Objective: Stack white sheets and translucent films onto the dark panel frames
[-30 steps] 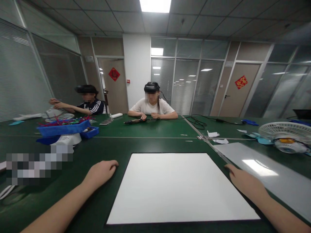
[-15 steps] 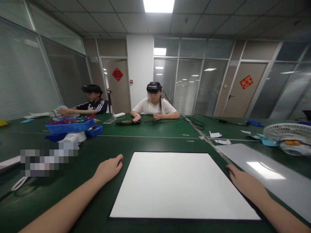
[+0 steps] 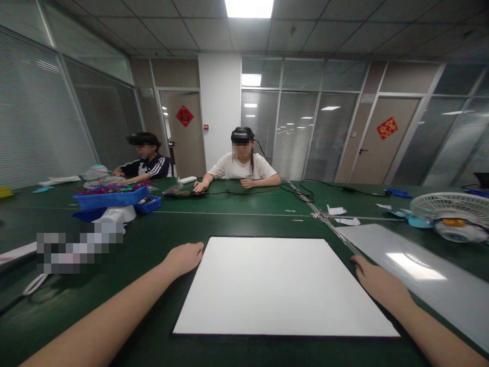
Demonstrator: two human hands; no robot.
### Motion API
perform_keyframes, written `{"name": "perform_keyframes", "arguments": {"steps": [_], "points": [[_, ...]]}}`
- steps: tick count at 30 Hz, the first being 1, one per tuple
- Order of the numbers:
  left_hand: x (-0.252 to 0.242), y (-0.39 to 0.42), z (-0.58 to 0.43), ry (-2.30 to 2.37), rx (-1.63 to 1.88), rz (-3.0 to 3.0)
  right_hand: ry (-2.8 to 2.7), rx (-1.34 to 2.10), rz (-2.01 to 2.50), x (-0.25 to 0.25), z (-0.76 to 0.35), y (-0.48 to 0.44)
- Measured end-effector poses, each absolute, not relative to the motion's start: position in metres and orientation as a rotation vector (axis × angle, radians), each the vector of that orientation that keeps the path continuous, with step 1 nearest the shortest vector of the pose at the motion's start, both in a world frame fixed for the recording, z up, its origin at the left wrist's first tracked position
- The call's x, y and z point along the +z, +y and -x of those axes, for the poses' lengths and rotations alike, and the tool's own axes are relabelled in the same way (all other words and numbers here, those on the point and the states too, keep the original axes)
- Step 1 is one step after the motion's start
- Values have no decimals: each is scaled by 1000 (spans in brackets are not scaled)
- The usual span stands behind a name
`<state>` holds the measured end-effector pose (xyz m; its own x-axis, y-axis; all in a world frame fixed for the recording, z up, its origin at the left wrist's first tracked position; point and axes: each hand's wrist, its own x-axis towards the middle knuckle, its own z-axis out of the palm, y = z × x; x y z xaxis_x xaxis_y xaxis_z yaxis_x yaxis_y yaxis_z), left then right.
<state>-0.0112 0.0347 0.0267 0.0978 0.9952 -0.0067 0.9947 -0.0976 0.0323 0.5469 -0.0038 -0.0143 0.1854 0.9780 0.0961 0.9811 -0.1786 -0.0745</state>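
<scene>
A whiteboard (image 3: 284, 285) with a thin black border lies flat on the green table in front of me. My left hand (image 3: 186, 259) is closed at its far left edge, with the curled fingertips against the border and partly hidden. On the opposite side my right hand (image 3: 382, 286) is closed along the right edge. The thumb side shows there, while the other fingers are hidden underneath.
A grey glossy panel (image 3: 416, 265) lies to the right, near a white fan (image 3: 439, 211) and paper scraps (image 3: 336, 210). Blue trays (image 3: 110, 198) with wires stand left. Across the green table (image 3: 244, 221) two people sit, one touching a dark corded tool (image 3: 183, 194).
My left hand has moved right and reached the whiteboard's edge. My right hand stays by its edge. The person opposite has slid the dark tool leftward, and my view has shifted slightly.
</scene>
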Motion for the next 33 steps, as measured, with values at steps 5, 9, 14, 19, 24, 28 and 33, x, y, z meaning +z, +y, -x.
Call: {"name": "perform_keyframes", "arguments": {"steps": [5,9,14,19,24,28,33], "points": [[14,19,2,2166,104,-2333,-1939,-54,2325,-10,-545,-5],[14,16,6,2140,130,-2357,-1927,-51,2357,-10,-545,-5],[13,18,9,2095,147,-2375,-1925,-48,2361,-13,-549,-3],[13,20,10,2050,151,-2402,-1907,-63,2356,-12,-546,-4],[12,23,12,2037,168,-2392,-1926,-47,2345,-9,-545,-5],[14,22,10,2036,166,-2367,-1912,-9,2310,-6,-544,-6],[14,23,9,2053,150,-2355,-1955,42,2243,3,-533,-11]]}}
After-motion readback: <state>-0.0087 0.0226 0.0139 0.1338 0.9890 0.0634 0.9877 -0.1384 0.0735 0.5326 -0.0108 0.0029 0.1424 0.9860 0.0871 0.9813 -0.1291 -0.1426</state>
